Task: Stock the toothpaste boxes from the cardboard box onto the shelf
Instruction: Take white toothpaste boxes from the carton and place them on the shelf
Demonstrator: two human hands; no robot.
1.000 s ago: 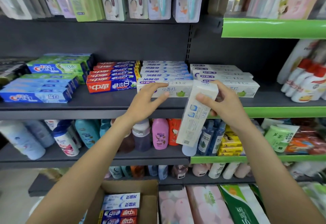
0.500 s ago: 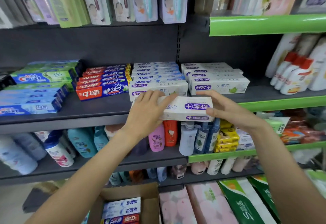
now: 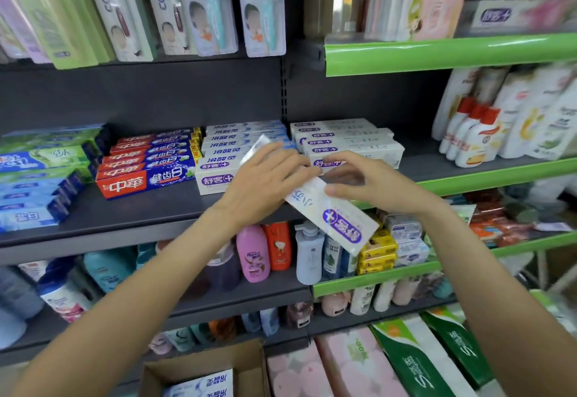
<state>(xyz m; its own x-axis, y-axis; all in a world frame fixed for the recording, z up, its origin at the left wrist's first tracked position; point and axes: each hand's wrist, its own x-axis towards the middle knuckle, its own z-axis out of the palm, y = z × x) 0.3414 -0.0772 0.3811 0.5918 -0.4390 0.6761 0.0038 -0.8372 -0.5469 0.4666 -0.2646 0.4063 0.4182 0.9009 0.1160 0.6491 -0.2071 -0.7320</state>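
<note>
While the white toothpaste box [image 3: 331, 215] hangs tilted at centre frame, level it before shelving.
Left hand [image 3: 265, 181] curls over the box's upper end; right hand [image 3: 365, 184] pinches its long edge with fingers loosely spread. My judgement: swing the lower-right end up, square it with the white stack [image 3: 346, 143] on the dark shelf [image 3: 140, 212], then slide it in. More stock waits in the cardboard box [image 3: 203, 374] at bottom centre.
</note>
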